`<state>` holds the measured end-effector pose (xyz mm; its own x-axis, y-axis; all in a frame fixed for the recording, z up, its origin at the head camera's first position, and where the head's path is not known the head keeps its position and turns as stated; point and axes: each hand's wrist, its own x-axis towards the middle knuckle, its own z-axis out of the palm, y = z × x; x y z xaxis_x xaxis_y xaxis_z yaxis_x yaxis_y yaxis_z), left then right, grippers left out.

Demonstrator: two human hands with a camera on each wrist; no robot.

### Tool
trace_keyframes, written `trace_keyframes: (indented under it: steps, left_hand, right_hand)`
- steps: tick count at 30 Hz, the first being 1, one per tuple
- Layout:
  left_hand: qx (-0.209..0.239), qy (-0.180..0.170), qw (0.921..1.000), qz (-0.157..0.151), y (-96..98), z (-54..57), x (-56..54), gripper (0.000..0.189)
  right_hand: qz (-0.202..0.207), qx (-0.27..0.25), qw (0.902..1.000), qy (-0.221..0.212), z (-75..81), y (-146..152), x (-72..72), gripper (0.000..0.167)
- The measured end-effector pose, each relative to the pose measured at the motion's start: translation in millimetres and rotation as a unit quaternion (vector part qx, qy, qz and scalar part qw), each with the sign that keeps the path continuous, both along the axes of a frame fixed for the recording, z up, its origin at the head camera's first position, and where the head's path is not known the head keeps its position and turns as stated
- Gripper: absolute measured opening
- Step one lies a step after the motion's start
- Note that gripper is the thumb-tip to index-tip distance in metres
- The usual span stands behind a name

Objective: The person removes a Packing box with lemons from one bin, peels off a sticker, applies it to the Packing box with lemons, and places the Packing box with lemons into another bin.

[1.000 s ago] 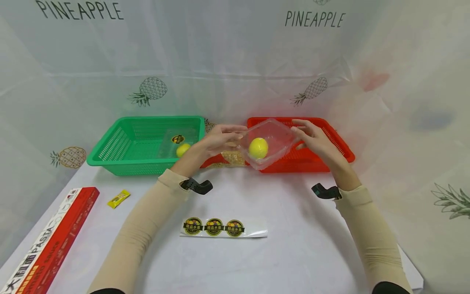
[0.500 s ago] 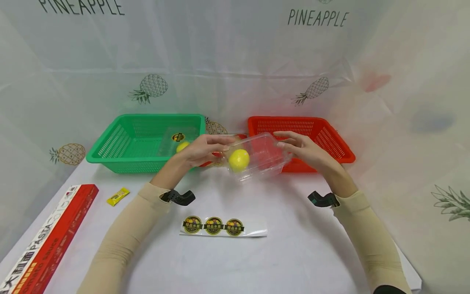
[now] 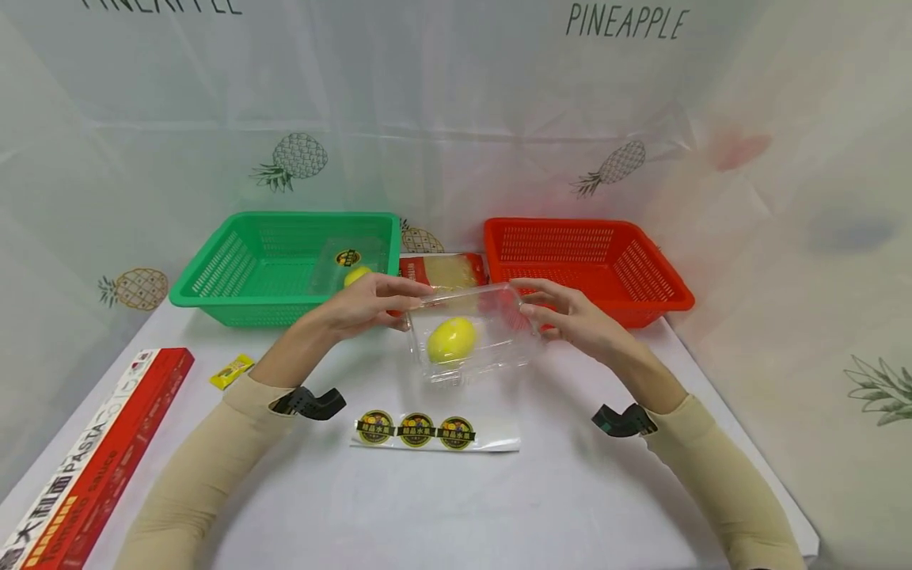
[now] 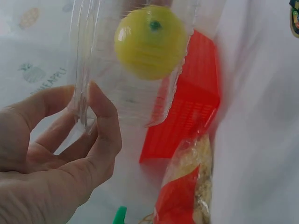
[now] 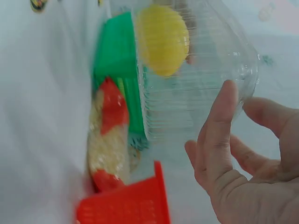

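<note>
— Findings, near to far?
— Sticker strip [image 3: 436, 433] lying nearest. Beyond it, clear box [image 3: 496, 336] held above the table [image 3: 570, 507], lemon [image 3: 452, 340] towards its left end. Left hand [image 3: 363, 305] pinches the left edge, right hand [image 3: 570, 318] the right, fingertips barely parted.
— Handling?
— Hold both ends level; a tilt would likely roll the lemon.
— Farther?
— Green basket [image 3: 278, 261] left, red basket [image 3: 584, 271] right.

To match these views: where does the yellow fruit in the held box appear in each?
Head: yellow fruit, just below centre.
Left wrist: yellow fruit, upper middle.
Right wrist: yellow fruit, top, near the middle.
Shared landmark: red basket, right of centre in the first two, at the bottom in the third.
</note>
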<state>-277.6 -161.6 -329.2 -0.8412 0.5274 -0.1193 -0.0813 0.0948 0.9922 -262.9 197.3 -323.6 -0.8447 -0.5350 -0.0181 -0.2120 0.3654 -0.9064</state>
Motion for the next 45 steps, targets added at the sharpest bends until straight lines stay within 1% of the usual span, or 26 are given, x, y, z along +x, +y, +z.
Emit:
trace_keyframes:
  steps: [4, 9, 11, 15, 17, 21, 25, 28, 33, 38, 40, 45]
  left_hand:
    - [-0.014, 0.007, 0.9999, -0.007, -9.5, -3.7, 4.2, 0.040]
    - [-0.032, 0.022, 0.9992, 0.007, -18.4, -11.2, 7.1, 0.043]
    - [-0.031, 0.026, 0.9989, 0.023, -21.4, -14.0, 9.1, 0.043]
    - [-0.012, 0.030, 0.9981, 0.052, -26.2, -18.7, 14.0, 0.046]
    - [-0.014, 0.036, 0.9969, 0.068, -27.7, -20.8, 16.8, 0.048]
    - [-0.041, 0.058, 0.9929, 0.096, -28.4, -25.9, 23.5, 0.052]
    - [-0.044, 0.061, 0.9892, 0.126, -25.6, -32.6, 31.4, 0.056]
    - [-0.037, 0.055, 0.9876, 0.142, -23.6, -38.3, 38.4, 0.058]
    - [-0.032, 0.044, 0.9879, 0.145, -22.0, -46.0, 47.5, 0.059]
    - [-0.050, 0.044, 0.9884, 0.137, -23.6, -50.9, 52.5, 0.060]
    - [-0.060, 0.045, 0.9887, 0.129, -24.5, -53.4, 53.2, 0.062]
    - [-0.066, 0.044, 0.9904, 0.113, -27.2, -61.1, 51.5, 0.062]
  right_hand:
    - [0.016, -0.020, 0.9996, -0.014, -6.4, -7.6, 7.4, 0.055]
    - [0.006, -0.026, 0.9996, -0.013, -12.4, -16.9, 13.5, 0.058]
    - [0.003, -0.028, 0.9995, -0.013, -14.3, -19.6, 15.0, 0.058]
    - [0.003, -0.041, 0.9989, -0.024, -18.7, -23.3, 16.2, 0.060]
    - [0.001, -0.050, 0.9982, -0.032, -21.5, -24.9, 16.2, 0.061]
    - [-0.002, -0.064, 0.9967, -0.050, -27.9, -28.3, 15.6, 0.064]
    - [-0.005, -0.075, 0.9950, -0.066, -34.3, -31.2, 14.6, 0.064]
    - [-0.007, -0.081, 0.9943, -0.070, -38.8, -32.4, 13.3, 0.064]
    - [-0.006, -0.087, 0.9938, -0.069, -46.4, -33.2, 11.4, 0.065]
    - [0.005, -0.088, 0.9930, -0.079, -58.0, -33.6, 10.5, 0.066]
    - [0.010, -0.087, 0.9929, -0.081, -62.4, -34.0, 10.1, 0.067]
    - [0.021, -0.078, 0.9938, -0.076, -69.4, -36.0, 8.3, 0.068]
